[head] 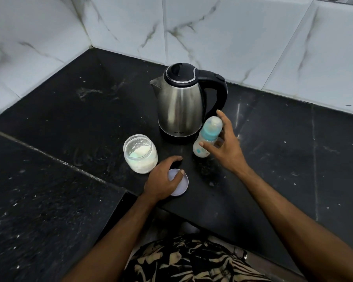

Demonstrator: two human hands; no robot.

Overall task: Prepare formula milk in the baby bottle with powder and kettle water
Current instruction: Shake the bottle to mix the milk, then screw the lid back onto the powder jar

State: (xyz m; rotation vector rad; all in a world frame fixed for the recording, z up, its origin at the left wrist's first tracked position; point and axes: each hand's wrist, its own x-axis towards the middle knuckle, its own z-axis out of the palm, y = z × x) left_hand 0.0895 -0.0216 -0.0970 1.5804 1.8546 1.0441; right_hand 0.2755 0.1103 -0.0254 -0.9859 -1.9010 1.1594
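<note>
Steel kettle (179,102), right hand (226,147) gripping plastic bottle (207,137), left hand (161,180) holding round lid (179,183) (flat).

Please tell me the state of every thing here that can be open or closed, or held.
kettle: upright, lid closed.
powder jar: open, partly filled with powder.
jar lid: off, flat on counter, under left hand.
baby bottle: capped, tilted, right hand around it.

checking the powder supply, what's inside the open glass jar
The glass jar holds white powder heaped in its lower part, with residue dusting the inner walls. No scoop shows. How deep the powder runs cannot be judged.
</note>
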